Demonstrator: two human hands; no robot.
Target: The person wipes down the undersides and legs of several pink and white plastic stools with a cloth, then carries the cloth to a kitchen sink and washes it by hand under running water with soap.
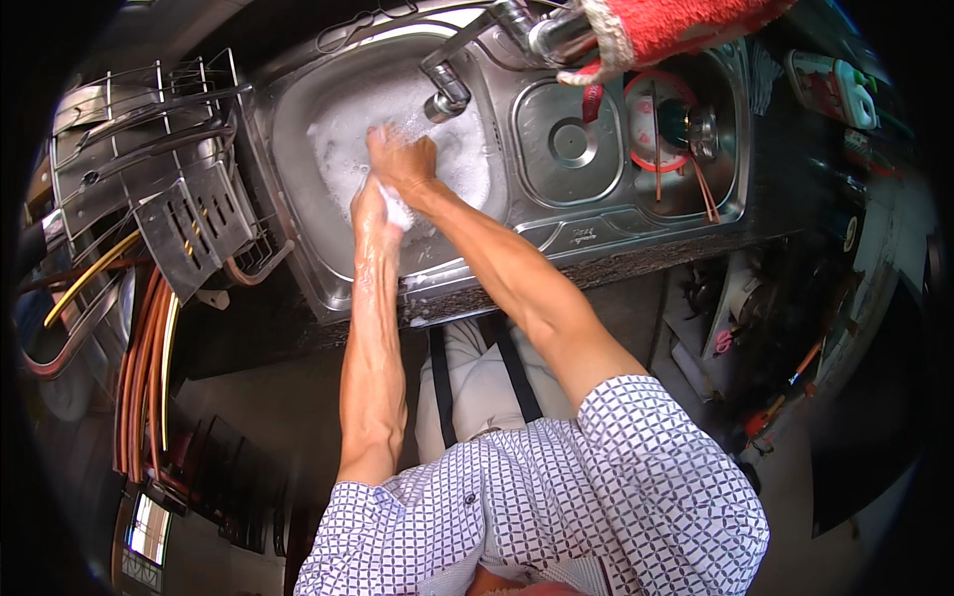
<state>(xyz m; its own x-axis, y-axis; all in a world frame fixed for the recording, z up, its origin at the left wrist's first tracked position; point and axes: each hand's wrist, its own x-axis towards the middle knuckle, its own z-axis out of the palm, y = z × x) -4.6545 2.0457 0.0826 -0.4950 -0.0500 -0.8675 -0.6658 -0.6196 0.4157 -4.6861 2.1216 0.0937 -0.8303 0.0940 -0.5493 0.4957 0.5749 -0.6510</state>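
Soapy water with white foam fills the bottom of a stainless steel sink basin. Both hands are together over the suds, beneath the metal tap. My left hand is wet and partly covered by foam. Over its fingers sits my right hand, with its fingers bent. Something white, foam or a soapy cloth, shows between the wrists. Whether either hand grips an object is hidden by the overlap and the foam.
A red cloth hangs over the tap body. In the right basin lie a red-rimmed plate, a glass vessel and chopsticks. To the left stands a wire dish rack with a slotted metal utensil holder.
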